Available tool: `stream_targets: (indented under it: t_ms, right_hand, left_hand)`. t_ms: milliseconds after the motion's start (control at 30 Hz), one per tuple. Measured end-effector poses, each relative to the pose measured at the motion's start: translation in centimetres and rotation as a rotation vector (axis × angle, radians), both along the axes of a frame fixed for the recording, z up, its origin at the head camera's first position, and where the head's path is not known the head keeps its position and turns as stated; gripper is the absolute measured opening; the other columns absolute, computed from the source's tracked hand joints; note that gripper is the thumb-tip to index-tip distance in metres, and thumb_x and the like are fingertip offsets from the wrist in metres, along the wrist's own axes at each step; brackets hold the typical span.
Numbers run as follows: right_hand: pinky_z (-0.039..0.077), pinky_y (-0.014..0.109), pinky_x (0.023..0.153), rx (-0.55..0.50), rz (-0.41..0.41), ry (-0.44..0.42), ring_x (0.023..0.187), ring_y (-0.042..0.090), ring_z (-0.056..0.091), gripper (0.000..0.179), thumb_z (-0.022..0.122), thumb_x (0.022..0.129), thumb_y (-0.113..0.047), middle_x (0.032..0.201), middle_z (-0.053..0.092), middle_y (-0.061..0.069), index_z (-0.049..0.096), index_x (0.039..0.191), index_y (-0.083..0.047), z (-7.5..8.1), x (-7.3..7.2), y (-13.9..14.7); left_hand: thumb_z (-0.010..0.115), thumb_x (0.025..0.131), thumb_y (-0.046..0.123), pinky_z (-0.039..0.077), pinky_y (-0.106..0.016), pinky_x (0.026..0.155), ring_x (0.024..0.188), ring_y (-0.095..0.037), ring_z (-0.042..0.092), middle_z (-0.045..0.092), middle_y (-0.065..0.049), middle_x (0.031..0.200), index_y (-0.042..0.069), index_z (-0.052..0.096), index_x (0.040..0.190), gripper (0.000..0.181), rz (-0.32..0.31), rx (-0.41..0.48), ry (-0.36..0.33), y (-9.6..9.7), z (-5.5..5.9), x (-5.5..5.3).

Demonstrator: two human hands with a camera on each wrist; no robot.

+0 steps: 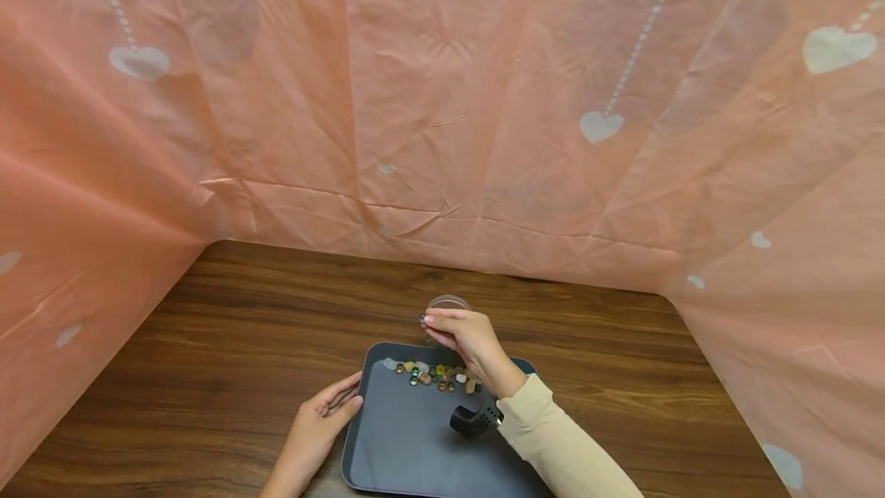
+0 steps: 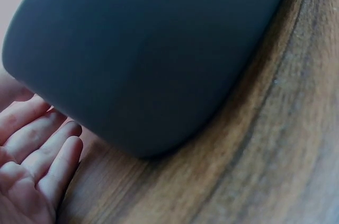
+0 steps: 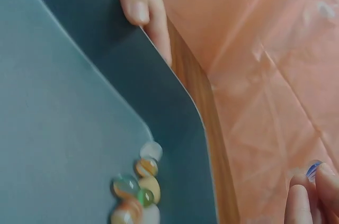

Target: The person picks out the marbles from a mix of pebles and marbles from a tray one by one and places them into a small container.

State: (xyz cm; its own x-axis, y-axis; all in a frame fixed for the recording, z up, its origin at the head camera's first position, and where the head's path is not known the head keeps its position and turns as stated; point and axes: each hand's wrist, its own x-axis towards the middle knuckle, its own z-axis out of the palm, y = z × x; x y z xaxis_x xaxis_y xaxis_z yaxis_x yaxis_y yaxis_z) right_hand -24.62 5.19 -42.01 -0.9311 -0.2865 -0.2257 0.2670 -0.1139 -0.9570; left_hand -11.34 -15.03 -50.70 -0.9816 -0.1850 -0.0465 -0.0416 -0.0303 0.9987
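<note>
A dark grey tray (image 1: 408, 436) holds a line of marbles and small stones (image 1: 442, 375) gathered along its far side. At its left edge, my left hand (image 1: 314, 425) grips it, the thumb over the rim and the other fingers against the outside and underside, as the left wrist view shows. My right hand (image 1: 466, 336) pinches a clear marble with a blue swirl (image 3: 313, 169) between thumb and fingertips. Just behind that hand stands a round clear container (image 1: 449, 301), its lower part mostly hidden by the fingers.
The brown wooden table (image 1: 228, 375) runs around the tray on all visible sides. Pink curtains (image 1: 442, 98) with white hearts enclose the back and both sides. A black wrist mount (image 1: 477, 419) sticks out from the right wrist over the tray.
</note>
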Motion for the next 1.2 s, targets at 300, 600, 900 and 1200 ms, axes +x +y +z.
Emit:
stream_targets:
  t_ms: [300,600,900,1200]
  right_hand:
    - [0.056,0.034,0.077,0.191,-0.126,0.120,0.079,0.015,0.069,0.021,0.072,0.078,-0.003,0.091,0.072,0.013,0.071,0.098,0.004,0.3,-1.0,1.7]
    - [0.030,0.018,0.041,0.783,-0.093,0.610,0.045,0.006,0.039,0.007,0.074,0.077,-0.012,0.079,0.073,0.006,0.076,0.083,-0.008,-0.3,-1.3,2.1]
    - [0.052,0.021,0.055,0.930,-0.012,0.802,0.075,0.018,0.069,0.009,0.072,0.077,-0.005,0.084,0.073,0.007,0.076,0.086,-0.005,0.0,-1.2,1.5]
    - [0.051,0.019,0.053,0.899,-0.043,0.819,0.071,0.015,0.068,0.009,0.071,0.078,-0.006,0.081,0.073,0.006,0.075,0.087,-0.005,0.1,-0.6,1.5]
  left_hand:
    - [0.067,0.084,0.014,0.048,-0.012,0.085,0.114,-0.021,0.058,0.060,-0.014,0.123,0.003,0.059,0.123,0.041,-0.006,0.002,0.000,0.0,0.1,0.1]
    - [0.067,0.084,0.014,0.047,-0.013,0.087,0.114,-0.018,0.058,0.060,-0.013,0.124,0.004,0.059,0.122,0.040,-0.015,0.008,0.005,-0.1,0.1,0.1]
    - [0.067,0.084,0.014,0.047,-0.013,0.086,0.115,-0.021,0.057,0.060,-0.014,0.124,0.004,0.058,0.123,0.041,-0.018,0.022,0.002,-0.1,0.1,0.2]
    - [0.067,0.084,0.012,0.048,-0.013,0.087,0.113,-0.016,0.059,0.060,-0.014,0.124,0.003,0.059,0.122,0.040,-0.014,0.028,0.012,0.0,0.1,0.1]
